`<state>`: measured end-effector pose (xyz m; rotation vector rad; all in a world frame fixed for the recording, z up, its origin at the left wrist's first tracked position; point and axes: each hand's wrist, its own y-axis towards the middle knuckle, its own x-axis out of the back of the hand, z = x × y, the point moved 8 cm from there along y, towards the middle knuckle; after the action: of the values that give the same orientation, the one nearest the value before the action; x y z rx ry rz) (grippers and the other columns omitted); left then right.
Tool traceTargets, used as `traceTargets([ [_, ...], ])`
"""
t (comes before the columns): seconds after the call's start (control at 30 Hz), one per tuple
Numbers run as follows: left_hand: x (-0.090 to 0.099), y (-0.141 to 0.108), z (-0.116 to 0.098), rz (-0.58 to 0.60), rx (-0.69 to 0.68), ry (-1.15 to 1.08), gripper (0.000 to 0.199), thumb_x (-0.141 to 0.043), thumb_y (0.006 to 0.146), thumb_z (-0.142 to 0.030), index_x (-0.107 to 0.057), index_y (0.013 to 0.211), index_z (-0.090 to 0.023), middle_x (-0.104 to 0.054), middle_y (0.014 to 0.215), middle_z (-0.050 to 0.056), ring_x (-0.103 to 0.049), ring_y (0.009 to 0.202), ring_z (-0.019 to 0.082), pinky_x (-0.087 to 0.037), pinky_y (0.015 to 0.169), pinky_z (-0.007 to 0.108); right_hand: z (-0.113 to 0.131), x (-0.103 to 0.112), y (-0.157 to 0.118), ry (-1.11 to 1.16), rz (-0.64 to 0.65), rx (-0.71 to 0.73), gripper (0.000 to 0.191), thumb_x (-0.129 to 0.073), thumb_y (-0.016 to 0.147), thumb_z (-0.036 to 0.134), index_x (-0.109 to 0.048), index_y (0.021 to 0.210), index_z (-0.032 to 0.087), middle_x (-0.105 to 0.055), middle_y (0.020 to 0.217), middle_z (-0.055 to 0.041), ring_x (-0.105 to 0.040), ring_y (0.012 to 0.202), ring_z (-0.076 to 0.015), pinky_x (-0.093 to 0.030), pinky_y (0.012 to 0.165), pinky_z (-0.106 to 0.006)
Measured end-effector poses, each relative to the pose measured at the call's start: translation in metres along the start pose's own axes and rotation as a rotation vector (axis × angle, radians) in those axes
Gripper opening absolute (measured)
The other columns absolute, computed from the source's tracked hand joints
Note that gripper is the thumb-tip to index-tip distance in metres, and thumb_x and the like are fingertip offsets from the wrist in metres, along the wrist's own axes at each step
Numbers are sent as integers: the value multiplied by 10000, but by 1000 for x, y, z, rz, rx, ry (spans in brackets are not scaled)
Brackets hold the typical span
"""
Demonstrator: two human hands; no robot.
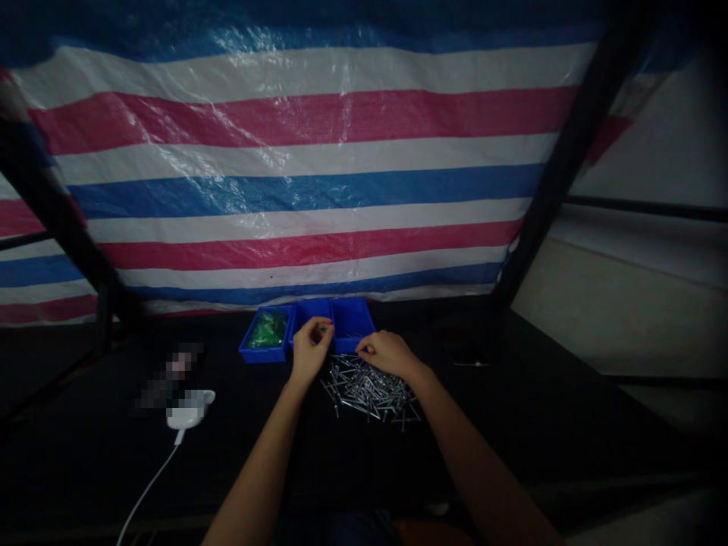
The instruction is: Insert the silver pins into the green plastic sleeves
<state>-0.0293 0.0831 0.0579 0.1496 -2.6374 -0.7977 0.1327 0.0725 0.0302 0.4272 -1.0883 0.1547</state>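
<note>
My left hand (310, 350) is at the front of the middle blue bin (312, 309), with thumb and fingertips curled together. Whatever those fingers pinch is too small to make out. My right hand (387, 353) is closed at the back edge of a pile of long, thin, silvery metal pins (372, 394), which look like nails or screws. Its fingertips come together near the front of the right blue bin (353, 311), and I cannot tell what is between them. A few thin metal pieces appear inside that bin.
At the left of the row, another blue bin (265, 355) holds green items in clear plastic (268, 329). A white device (190, 413) with a cable lies on the dark table (227, 470). A dark flat object (466, 353) rests at right. Striped sheeting (312, 189) hangs behind.
</note>
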Motion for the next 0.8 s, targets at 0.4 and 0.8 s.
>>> traceTargets([
  [0.4,-3,0,-3,19,-18,37,194,-564,775,-314,-627,881,-164,-620,716,7,-517,593,111,-388,541,208,-6,-8,-2,-149,38,-23,122,-610,735,255,-706,809,274,-685,728,-14,-621,679,-179,-389,583,-247],
  [0.8,-11,-5,-16,101,-75,125,175,-547,788,-299,-631,877,-174,-646,758,22,-547,624,130,-398,546,228,4,8,-6,176,47,30,108,-559,797,270,-643,859,240,-615,656,31,-539,567,-102,-289,521,-202],
])
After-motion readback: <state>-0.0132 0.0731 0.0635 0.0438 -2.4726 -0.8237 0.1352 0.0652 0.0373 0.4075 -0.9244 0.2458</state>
